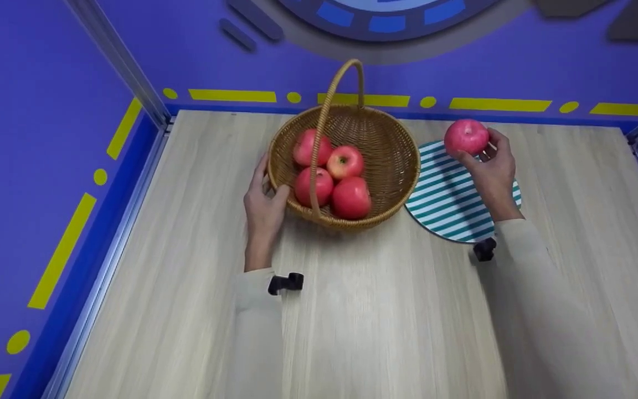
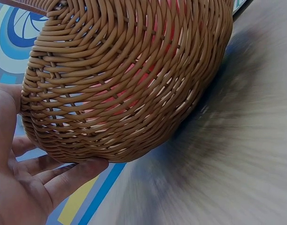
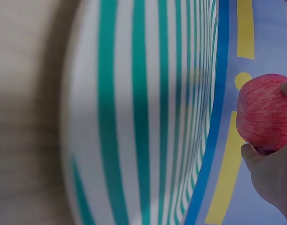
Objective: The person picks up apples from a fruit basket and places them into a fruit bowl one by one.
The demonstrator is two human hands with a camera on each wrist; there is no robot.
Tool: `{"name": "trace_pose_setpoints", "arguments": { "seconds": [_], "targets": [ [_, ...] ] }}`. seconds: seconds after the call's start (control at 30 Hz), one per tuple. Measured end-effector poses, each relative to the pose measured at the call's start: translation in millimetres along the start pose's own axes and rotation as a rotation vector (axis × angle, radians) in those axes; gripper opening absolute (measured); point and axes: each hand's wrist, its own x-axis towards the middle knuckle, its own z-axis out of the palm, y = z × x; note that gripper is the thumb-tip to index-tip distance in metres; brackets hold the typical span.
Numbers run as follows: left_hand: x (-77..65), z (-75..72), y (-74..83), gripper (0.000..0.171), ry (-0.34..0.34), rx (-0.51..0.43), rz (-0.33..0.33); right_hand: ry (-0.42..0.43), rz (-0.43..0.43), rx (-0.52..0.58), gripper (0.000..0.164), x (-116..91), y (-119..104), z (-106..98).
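Note:
A brown wicker basket (image 1: pixel 388 144) with a tall arched handle stands on the table, several red apples (image 1: pixel 351 198) lying together in its left part. At the basket's left side my left hand (image 1: pixel 265 213) grips it, the thumb near the rim; the left wrist view shows fingertips against the woven wall (image 2: pixel 120 93). Over the far part of a round green-and-white striped mat (image 1: pixel 446 205), my right hand (image 1: pixel 493 172) holds another red apple (image 1: pixel 466 137) between thumb and fingers. That apple (image 3: pixel 265 112) also shows at the right edge of the right wrist view.
The mat lies just right of the basket on a pale wooden table (image 1: pixel 352 310). A blue wall (image 1: pixel 230 72) with yellow marks rises behind, and another blue panel (image 1: pixel 31 138) stands on the left. Metal framing (image 1: pixel 117 244) runs along the table's left edge.

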Motion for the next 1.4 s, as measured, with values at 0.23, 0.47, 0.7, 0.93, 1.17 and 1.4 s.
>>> {"name": "trace_pose_setpoints", "arguments": {
  "seconds": [0.23, 0.47, 0.7, 0.93, 1.17, 1.4],
  "targets": [
    [-1.0, -0.9, -1.1, 0.077, 0.002, -0.007, 0.015, -0.027, 0.042, -0.002, 0.090, 1.8, 7.6, 0.4],
    [-0.9, -0.1, -1.2, 0.078, 0.007, -0.017, 0.001, -0.048, 0.092, 0.005, 0.090, 2.0, 11.2, -0.6],
    [-0.8, 0.7, -1.2, 0.077, 0.008, -0.020, -0.003, -0.067, 0.141, -0.003, 0.094, 2.3, 13.7, -0.6],
    [-0.7, 0.4, -0.8, 0.077, 0.009, -0.023, -0.001, -0.064, 0.164, -0.013, 0.094, 2.8, 16.4, 1.6],
    [-1.1, -0.3, -1.0, 0.076, 0.005, 0.010, 0.003, -0.059, 0.157, 0.007, 0.093, 3.7, 16.4, 2.9],
    [-1.1, 0.1, -0.4, 0.076, 0.005, -0.006, -0.010, -0.086, 0.169, -0.041, 0.096, 4.2, 13.1, 3.3]
  ]
}}
